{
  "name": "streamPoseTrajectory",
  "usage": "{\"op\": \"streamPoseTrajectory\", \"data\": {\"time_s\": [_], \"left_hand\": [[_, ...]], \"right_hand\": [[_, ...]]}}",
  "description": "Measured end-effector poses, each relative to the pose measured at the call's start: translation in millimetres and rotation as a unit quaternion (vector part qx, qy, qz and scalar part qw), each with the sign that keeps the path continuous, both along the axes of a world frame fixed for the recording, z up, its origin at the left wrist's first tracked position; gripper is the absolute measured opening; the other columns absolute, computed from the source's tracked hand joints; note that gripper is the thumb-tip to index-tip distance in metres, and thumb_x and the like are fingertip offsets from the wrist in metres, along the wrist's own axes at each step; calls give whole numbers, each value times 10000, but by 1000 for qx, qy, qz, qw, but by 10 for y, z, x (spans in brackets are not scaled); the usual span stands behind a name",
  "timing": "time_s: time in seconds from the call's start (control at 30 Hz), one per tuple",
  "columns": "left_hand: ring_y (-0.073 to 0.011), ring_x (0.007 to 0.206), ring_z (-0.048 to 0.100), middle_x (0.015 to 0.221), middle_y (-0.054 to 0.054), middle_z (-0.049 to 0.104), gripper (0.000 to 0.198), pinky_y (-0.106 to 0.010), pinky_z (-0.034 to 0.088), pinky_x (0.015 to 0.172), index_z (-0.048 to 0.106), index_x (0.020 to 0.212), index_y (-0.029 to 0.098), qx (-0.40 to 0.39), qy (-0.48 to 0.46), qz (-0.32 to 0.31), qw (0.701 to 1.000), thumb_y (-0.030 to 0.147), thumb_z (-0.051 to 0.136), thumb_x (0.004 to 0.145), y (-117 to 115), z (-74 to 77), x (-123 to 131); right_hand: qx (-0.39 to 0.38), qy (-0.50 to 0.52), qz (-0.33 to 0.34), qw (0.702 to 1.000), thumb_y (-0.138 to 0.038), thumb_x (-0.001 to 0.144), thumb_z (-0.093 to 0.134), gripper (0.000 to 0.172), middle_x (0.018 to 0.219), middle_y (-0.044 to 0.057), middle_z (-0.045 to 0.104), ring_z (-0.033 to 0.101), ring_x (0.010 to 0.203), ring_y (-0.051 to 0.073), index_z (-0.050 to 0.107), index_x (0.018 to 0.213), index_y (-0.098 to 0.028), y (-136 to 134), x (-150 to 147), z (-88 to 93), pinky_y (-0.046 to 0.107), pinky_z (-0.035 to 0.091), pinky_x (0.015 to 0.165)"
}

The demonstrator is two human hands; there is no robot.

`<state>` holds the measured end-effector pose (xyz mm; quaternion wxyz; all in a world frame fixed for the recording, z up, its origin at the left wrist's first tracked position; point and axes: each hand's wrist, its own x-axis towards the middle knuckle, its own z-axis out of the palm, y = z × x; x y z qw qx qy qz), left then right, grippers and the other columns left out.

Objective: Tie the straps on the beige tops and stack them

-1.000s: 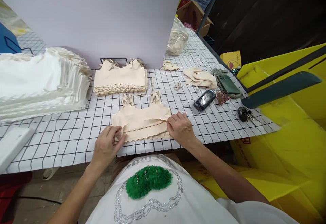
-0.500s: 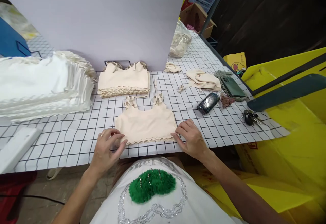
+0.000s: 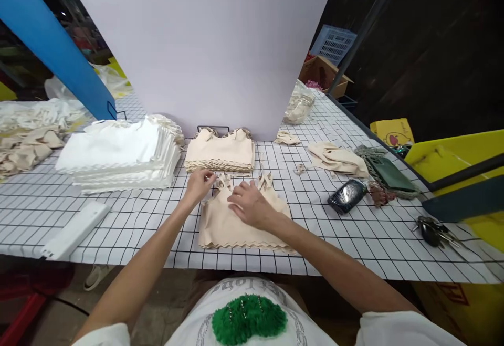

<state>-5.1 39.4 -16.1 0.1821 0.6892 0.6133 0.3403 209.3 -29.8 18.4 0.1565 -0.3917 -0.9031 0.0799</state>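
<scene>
Left hand curled by the beige, scallop-hemmed fabric top, its grip unclear! Right hand hung across it, half-spread, empty.

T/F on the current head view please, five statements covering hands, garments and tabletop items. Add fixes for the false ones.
1. The right hand is over the beige fabric top with thin straps. True.
2. The tall stack of white fabric garments is to the right of the neat stack of beige fabric garments. False: it is to the left.
3. The glossy black rounded object lies to the right of the beige top. True.
4. The left hand is gripping the bunch of keys with a black fob. False: it is next to the beige top's straps; the keys lie far to the right.
5. The white tablecloth has a grid of black lines. True.
</scene>
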Motion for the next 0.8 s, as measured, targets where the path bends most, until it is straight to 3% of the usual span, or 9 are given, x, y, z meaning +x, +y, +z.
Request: {"op": "streamPoseTrajectory", "data": {"time_s": [0.13, 0.23, 0.4, 0.53, 0.63, 0.73, 0.8], "left_hand": [[-194, 658, 602, 647, -43, 671, 223, -304, 425, 644, 686, 624, 189, -32, 5, 2, 999, 357, 750, 755, 250, -98, 97], [-173, 606, 599, 618, -26, 673, 123, -284, 408, 602, 681, 627, 182, -50, -6, 2, 999, 234, 735, 724, 303, -163, 140], [-155, 634, 590, 703, -19, 678, 73, -272, 451, 638, 685, 718, 179, -18, -25, -32, 999, 193, 640, 774, 210, -58, 163], [-147, 696, 571, 803, -21, 653, 85, -268, 460, 683, 687, 799, 196, 76, -5, -113, 991, 173, 606, 807, 35, 108, 236], [-140, 677, 559, 812, -27, 626, 120, -259, 437, 638, 677, 814, 193, 148, 31, -154, 976, 147, 570, 843, -65, 175, 285], [-131, 663, 559, 816, -25, 617, 121, -248, 429, 615, 665, 808, 192, 165, 43, -149, 974, 142, 568, 859, -109, 200, 295], [-125, 656, 559, 820, -21, 618, 115, -244, 432, 619, 661, 807, 194, 168, 39, -143, 975, 142, 573, 861, -119, 201, 288]], "right_hand": [[41, -57, 67, 995, -285, 942, 659, 285, 1226, 160, 657, 557, 1194, 331, 667, 1188, -141, -208, -75, -159, 689, 403, 1044], [44, -30, 55, 997, -258, 954, 636, 287, 1281, 172, 646, 551, 1237, 332, 646, 1218, -147, -191, 7, -205, 694, 415, 1040], [-12, 121, -43, 992, -112, 957, 559, 255, 1185, 156, 706, 615, 1160, 262, 687, 1176, -127, 312, 146, -140, 523, 475, 1049], [-167, 240, -50, 955, -110, 888, 631, 391, 1258, 131, 699, 616, 1212, 228, 660, 1276, -147, 771, 98, -65, 404, 479, 1055], [-295, 268, -44, 916, -169, 831, 684, 384, 977, 61, 749, 678, 942, 188, 697, 1214, -147, 915, 53, 17, 322, 521, 874], [-371, 248, -44, 894, -280, 783, 716, 194, 682, -6, 653, 574, 664, 132, 754, 904, -133, 889, 110, 128, 261, 447, 652], [-409, 230, -24, 883, -357, 732, 751, 224, 600, -22, 588, 492, 595, 108, 713, 708, -138, 822, 205, 210, 248, 375, 576]]}}
